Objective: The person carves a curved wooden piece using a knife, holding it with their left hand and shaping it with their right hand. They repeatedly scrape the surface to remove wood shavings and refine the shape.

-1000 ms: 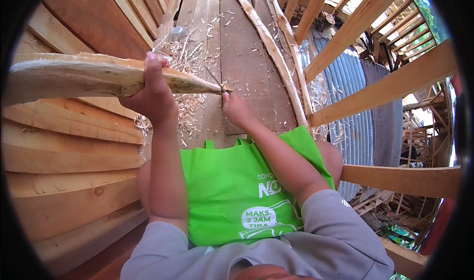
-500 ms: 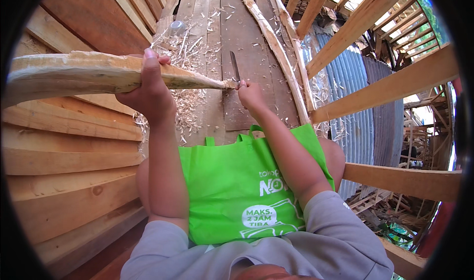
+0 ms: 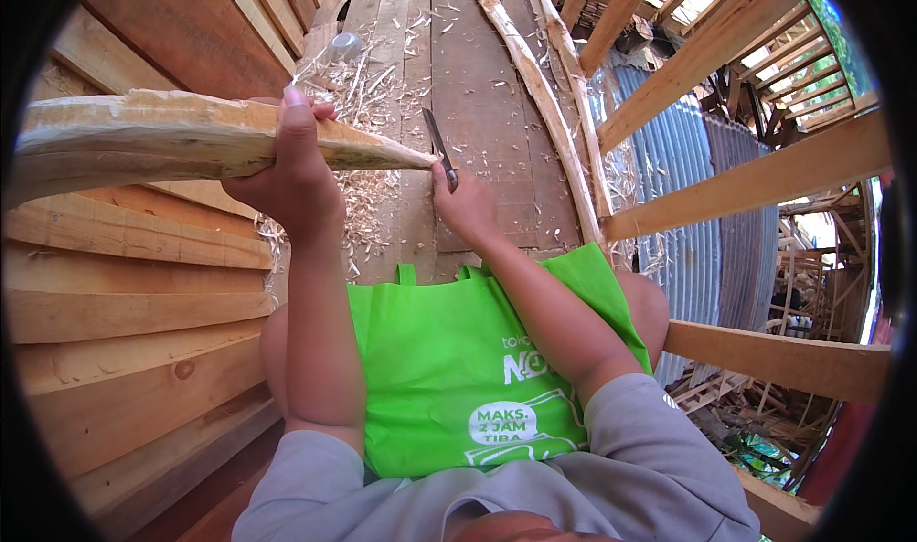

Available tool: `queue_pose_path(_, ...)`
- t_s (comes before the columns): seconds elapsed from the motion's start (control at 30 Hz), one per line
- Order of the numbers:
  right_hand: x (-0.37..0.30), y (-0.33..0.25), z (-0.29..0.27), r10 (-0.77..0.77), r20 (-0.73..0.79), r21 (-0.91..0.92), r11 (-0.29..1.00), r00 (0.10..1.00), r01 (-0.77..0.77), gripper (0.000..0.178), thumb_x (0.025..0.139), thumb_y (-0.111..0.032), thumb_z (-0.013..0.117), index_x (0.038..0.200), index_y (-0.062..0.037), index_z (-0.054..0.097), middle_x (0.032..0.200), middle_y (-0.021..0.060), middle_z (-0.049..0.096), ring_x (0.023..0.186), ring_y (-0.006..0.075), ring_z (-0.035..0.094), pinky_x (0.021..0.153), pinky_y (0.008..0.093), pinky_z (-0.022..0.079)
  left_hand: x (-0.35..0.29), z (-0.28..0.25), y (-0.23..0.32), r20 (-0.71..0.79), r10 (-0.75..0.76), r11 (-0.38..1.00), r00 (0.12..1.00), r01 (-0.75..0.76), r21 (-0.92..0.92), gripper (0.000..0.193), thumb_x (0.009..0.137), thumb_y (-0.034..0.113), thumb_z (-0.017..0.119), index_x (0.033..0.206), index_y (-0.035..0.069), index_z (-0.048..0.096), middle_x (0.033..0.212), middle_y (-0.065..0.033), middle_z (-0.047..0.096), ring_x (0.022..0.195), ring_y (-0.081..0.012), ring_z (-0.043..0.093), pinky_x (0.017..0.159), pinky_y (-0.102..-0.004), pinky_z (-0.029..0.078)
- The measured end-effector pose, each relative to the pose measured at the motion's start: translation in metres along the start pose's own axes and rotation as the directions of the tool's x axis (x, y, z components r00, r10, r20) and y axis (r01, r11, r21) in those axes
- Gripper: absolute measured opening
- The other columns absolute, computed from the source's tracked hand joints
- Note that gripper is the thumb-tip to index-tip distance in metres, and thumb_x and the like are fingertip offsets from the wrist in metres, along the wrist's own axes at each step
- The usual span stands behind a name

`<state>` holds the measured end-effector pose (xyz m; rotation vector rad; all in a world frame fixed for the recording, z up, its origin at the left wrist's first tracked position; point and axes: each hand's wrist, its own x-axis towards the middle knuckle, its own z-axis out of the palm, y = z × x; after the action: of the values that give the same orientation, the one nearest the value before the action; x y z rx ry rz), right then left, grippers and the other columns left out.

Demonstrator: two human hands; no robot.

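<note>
Over the remote feed I'm seeing the pale wooden piece [image 3: 153, 144] being held crosswise at the left, its narrow tip pointing right above the plank floor [image 3: 478, 64]. The left hand [image 3: 291, 174] is wrapping tightly around it; the right hand [image 3: 466, 203] is gripping the knife [image 3: 438, 141] with fingers curled in, its thumb seemingly touching the tip. Since half a second ago, that hand has been moving back leftward, and the ragged curl is no longer showing at the tip (I'm taking that cut as finished). Shavings [image 3: 368, 208] are littering the floor, and two peeled poles [image 3: 535, 88] are lying farther right. Across the lap, a green bag [image 3: 430, 351] is displaying white lettering and a roundish white badge.
</note>
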<state>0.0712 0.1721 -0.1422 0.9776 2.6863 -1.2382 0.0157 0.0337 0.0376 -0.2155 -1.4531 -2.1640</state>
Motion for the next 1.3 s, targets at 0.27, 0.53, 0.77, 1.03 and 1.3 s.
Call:
queue_pose_path(0.27,0.027,0.014,0.010,0.112,0.074,0.158,0.980,0.991,-0.123,0.074,0.096,-0.059,0.038,0.081,0.0071,0.068,0.087,0.0309,0.067,0.089,0.0475,0.065,0.082,0.0535,0.048,0.000,0.002,0.000,-0.008,0.019,1.000,1.000,-0.019,0.005,0.018,0.080,0.012,0.071,0.083,0.000,0.057,0.076,-0.0077,0.059,0.067,-0.0199,0.064,0.064,-0.0343,0.056)
queue_pose_path(0.53,0.016,0.009,0.017,0.100,-0.014,0.172,0.980,0.995,-0.096,0.082,0.095,-0.064,0.041,0.074,0.0120,0.063,0.070,0.0297,0.062,0.072,0.0431,0.063,0.069,0.0494,0.048,0.001,-0.002,0.000,-0.003,0.018,1.000,1.000,-0.018,0.014,0.017,0.081,0.011,0.071,0.083,0.000,0.057,0.076,-0.0078,0.060,0.067,-0.0198,0.065,0.064,-0.0343,0.056)
queue_pose_path(0.77,0.035,0.020,0.019,0.240,0.431,0.451,0.778,0.870,-0.438,0.072,0.094,-0.068,0.038,0.066,-0.0042,0.056,0.060,0.0113,0.053,0.052,0.0261,0.053,0.050,0.0422,0.040,-0.001,0.004,0.001,-0.057,-0.005,1.000,0.998,0.006,0.014,0.019,0.080,0.010,0.071,0.086,0.000,0.057,0.078,-0.0081,0.060,0.068,-0.0203,0.064,0.066,-0.0336,0.055)
queue_pose_path(1.03,0.044,0.024,-0.004,0.236,0.523,0.847,-0.034,0.819,-0.531,0.068,0.088,-0.081,0.033,0.062,-0.0177,0.026,0.050,-0.0043,0.020,0.039,0.0120,0.016,0.038,0.0286,0.013,-0.002,0.002,0.000,-0.032,-0.034,0.999,0.999,0.033,-0.025,0.023,0.081,0.008,0.071,0.092,0.001,0.054,0.080,-0.0083,0.059,0.069,-0.0201,0.064,0.068,-0.0338,0.055)
queue_pose_path(1.3,0.056,0.020,-0.036,0.092,0.142,0.462,0.875,0.986,-0.148,0.053,0.095,-0.060,0.051,0.073,-0.0116,0.046,0.058,-0.0028,0.038,0.042,0.0083,0.031,0.038,0.0292,0.025,0.002,-0.002,-0.002,-0.006,0.014,0.997,1.000,-0.014,-0.071,0.025,0.082,0.006,0.072,0.095,-0.004,0.054,0.077,-0.0109,0.065,0.064,-0.0178,0.067,0.064,-0.0306,0.057)
